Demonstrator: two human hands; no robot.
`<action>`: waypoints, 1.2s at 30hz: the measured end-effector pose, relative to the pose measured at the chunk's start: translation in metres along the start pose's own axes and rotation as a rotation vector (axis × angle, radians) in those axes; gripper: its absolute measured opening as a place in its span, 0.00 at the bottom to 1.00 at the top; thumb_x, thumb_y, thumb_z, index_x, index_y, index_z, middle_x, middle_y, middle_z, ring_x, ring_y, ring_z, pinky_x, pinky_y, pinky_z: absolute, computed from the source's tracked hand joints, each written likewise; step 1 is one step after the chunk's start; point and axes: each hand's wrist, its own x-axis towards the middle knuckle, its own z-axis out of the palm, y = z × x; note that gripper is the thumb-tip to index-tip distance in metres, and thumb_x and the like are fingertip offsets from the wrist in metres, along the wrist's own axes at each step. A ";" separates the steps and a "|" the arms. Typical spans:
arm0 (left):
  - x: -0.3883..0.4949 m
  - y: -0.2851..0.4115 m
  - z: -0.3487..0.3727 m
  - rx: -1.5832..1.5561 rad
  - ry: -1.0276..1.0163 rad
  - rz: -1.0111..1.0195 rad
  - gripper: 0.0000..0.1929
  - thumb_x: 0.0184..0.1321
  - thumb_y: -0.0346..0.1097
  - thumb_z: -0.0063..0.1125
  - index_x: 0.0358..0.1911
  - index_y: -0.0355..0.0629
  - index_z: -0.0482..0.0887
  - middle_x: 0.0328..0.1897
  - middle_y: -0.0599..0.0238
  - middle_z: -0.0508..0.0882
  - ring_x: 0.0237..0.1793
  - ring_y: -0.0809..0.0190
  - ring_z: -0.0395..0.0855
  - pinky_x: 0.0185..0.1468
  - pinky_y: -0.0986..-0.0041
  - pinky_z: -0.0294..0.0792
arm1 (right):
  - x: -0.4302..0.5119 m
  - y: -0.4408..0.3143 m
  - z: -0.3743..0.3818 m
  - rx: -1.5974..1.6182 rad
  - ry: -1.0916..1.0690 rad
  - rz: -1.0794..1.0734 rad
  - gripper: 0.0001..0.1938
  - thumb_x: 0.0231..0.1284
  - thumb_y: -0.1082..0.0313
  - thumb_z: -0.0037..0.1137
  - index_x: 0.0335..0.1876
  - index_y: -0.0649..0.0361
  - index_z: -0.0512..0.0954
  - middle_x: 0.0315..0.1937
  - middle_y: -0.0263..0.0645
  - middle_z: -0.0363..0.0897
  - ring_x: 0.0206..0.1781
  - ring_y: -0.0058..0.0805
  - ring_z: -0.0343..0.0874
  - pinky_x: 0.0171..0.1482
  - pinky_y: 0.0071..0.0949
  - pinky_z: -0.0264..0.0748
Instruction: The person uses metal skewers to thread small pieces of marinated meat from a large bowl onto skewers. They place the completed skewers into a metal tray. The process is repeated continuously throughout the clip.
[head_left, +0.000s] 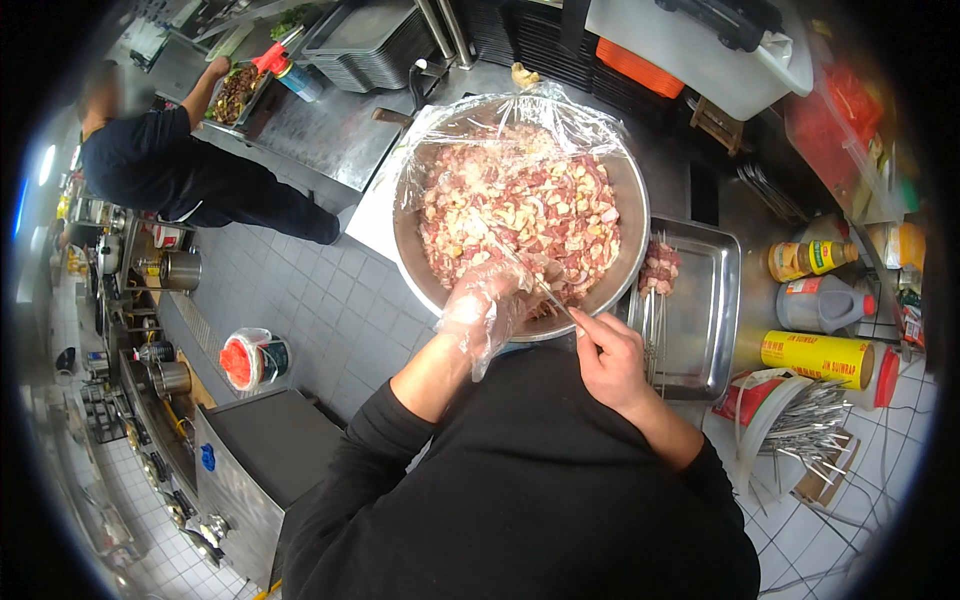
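Note:
A large round metal bowl (640, 217) holds chopped raw meat (517, 195), with clear plastic film (540, 112) gathered over its far side. My left hand (491, 300), in a clear plastic glove, is in the near part of the bowl at the meat; its fingertips are partly hidden. My bare right hand (611, 352) grips the near end of a thin metal skewer (534, 277), which slants across the bowl past the gloved fingers. Right of the bowl, skewered meat (660, 270) lies in a rectangular steel tray (733, 300).
Bottles (821, 304), a yellow wrap box (814, 358) and a tub of metal skewers (799, 427) stand at right. A cleaver or knife handle (391, 116) and a blowtorch (292, 75) lie beyond. A co-worker (172, 165) stands at upper left; a bucket (259, 360) is on the floor.

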 end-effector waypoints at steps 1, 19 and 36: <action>-0.001 -0.002 0.002 -0.021 0.014 -0.012 0.14 0.57 0.27 0.60 0.46 0.34 0.76 0.51 0.55 0.81 0.56 0.50 0.80 0.62 0.57 0.72 | 0.000 0.000 0.000 -0.009 -0.005 0.012 0.14 0.57 0.82 0.54 0.49 0.67 0.82 0.28 0.46 0.77 0.26 0.39 0.77 0.30 0.32 0.73; 0.022 0.059 -0.055 1.875 0.295 0.750 0.07 0.57 0.29 0.61 0.38 0.37 0.87 0.35 0.50 0.87 0.37 0.52 0.88 0.44 0.66 0.77 | -0.013 0.021 -0.009 -0.055 0.055 0.199 0.12 0.62 0.78 0.55 0.49 0.66 0.82 0.27 0.45 0.77 0.27 0.36 0.78 0.32 0.31 0.72; 0.088 0.027 -0.032 2.389 -0.078 0.230 0.09 0.56 0.38 0.62 0.29 0.39 0.84 0.30 0.51 0.87 0.33 0.55 0.87 0.38 0.65 0.77 | -0.021 0.022 -0.011 -0.065 0.076 0.246 0.11 0.64 0.76 0.54 0.50 0.65 0.82 0.27 0.44 0.76 0.26 0.34 0.76 0.31 0.30 0.71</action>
